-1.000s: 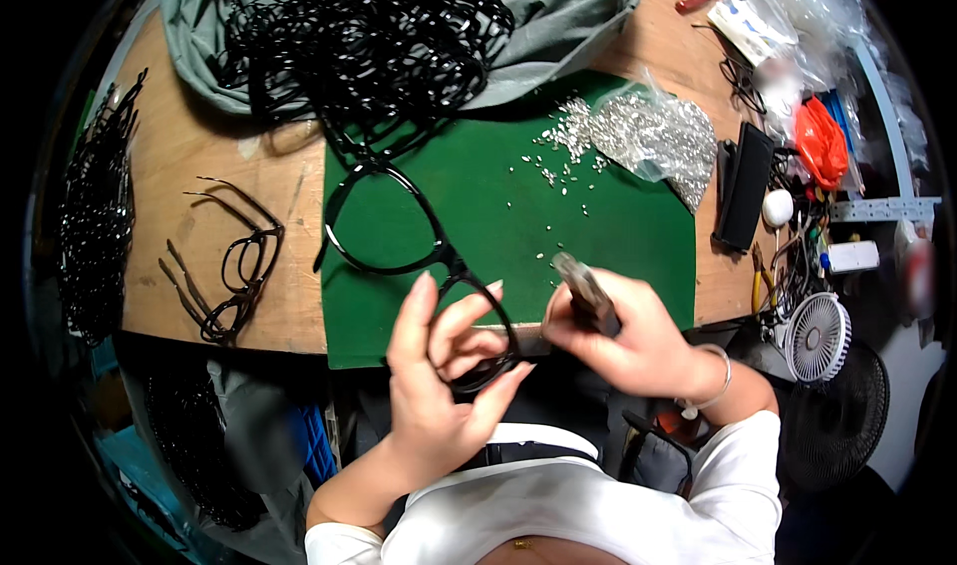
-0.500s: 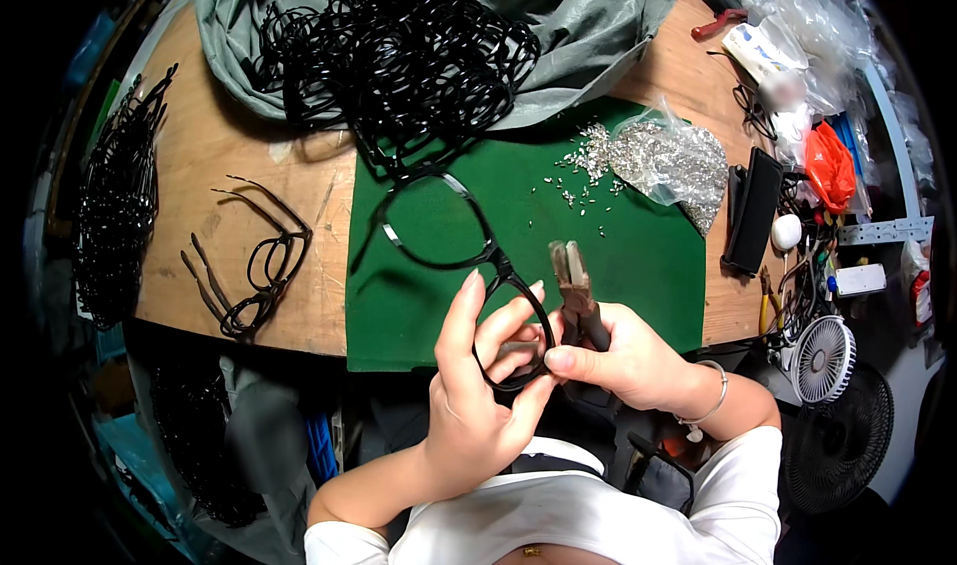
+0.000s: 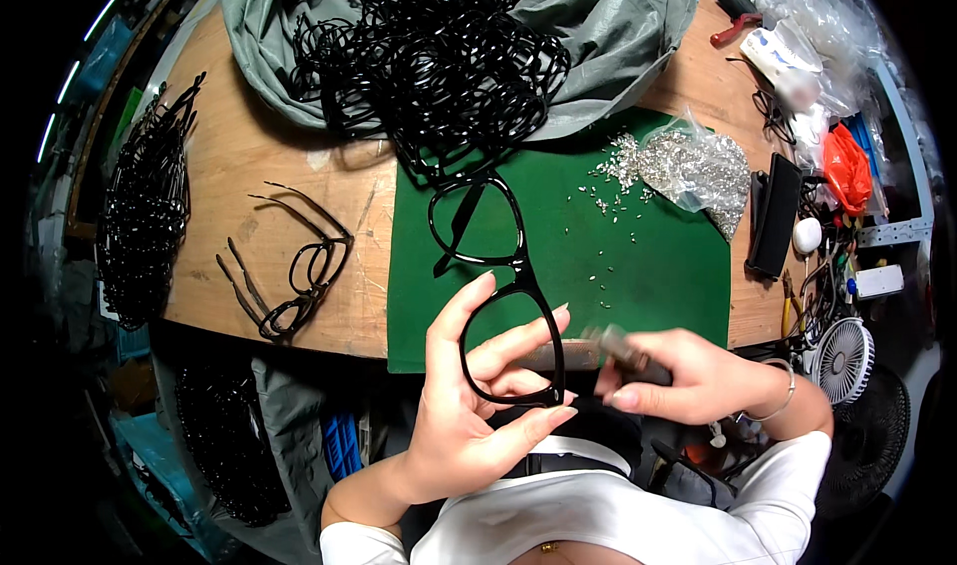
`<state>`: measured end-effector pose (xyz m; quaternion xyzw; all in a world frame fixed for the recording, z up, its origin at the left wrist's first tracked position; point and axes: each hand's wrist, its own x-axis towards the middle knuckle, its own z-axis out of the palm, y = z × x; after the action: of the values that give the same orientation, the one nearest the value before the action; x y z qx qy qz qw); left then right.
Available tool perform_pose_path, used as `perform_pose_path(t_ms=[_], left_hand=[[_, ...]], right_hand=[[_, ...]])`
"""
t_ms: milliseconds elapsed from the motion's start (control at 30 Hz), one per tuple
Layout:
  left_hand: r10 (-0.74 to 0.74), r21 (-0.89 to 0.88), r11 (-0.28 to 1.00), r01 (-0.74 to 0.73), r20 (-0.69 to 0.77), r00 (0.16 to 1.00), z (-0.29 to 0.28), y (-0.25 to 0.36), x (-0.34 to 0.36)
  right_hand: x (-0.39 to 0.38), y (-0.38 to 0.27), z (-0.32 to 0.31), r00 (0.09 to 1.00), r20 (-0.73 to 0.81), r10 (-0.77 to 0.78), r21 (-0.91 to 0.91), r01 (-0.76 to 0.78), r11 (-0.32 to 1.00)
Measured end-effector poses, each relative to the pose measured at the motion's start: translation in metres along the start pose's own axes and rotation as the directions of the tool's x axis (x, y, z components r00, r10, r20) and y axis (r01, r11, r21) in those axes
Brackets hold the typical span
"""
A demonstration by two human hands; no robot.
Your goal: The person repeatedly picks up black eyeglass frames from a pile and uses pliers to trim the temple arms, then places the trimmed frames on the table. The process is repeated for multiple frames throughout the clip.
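My left hand (image 3: 454, 411) is closed on a black eyeglass frame (image 3: 520, 276), pinching the rim at its near end. The frame stands tilted above the green mat, with no lenses that I can see. One dark temple (image 3: 465, 214) shows through the far rim. To the right, my right hand (image 3: 693, 371) is wrapped round a pair of pliers (image 3: 646, 364). Motion blurs their jaws, which point left and are apart from the frame. Both hands are over the mat's near edge.
A grey sack (image 3: 279, 77) spills black frames (image 3: 439, 67) at the far side. Tiny metal pieces (image 3: 620, 161) lie by a clear plastic bag (image 3: 688, 171) on the green mat (image 3: 558, 236). Two frames (image 3: 309, 276) and a bundle (image 3: 150, 216) sit left; a black case (image 3: 773, 216) sits right.
My right hand and the pliers have moved right and down, away from the frame. My left hand has turned the frame more upright. The whole view has shifted slightly.
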<state>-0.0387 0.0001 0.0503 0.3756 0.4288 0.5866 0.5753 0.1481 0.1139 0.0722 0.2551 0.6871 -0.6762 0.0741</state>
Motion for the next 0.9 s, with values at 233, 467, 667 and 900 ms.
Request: perform_pose_path(t_ms=[233,467,667,900], left_hand=[[-0.047,-0.019,0.999,0.048,0.032,0.998,0.001,0.002,0.002],[-0.079,-0.009,0.997,0.079,0.019,0.997,0.007,-0.004,0.005],[-0.161,-0.078,0.985,0.151,-0.135,0.978,0.015,0.000,0.010],[-0.117,0.108,0.987,0.119,-0.022,0.993,0.004,-0.011,0.009]], right_hand=[[0.007,-0.022,0.000,0.960,0.255,0.115,-0.126,-0.085,0.988],[0.009,-0.013,0.006,0.994,0.079,0.080,-0.386,-0.043,0.922],[0.009,-0.011,-0.006,0.980,0.164,0.111,-0.183,-0.080,0.980],[0.009,0.044,0.005,0.988,-0.145,0.045,-0.215,-0.076,0.974]])
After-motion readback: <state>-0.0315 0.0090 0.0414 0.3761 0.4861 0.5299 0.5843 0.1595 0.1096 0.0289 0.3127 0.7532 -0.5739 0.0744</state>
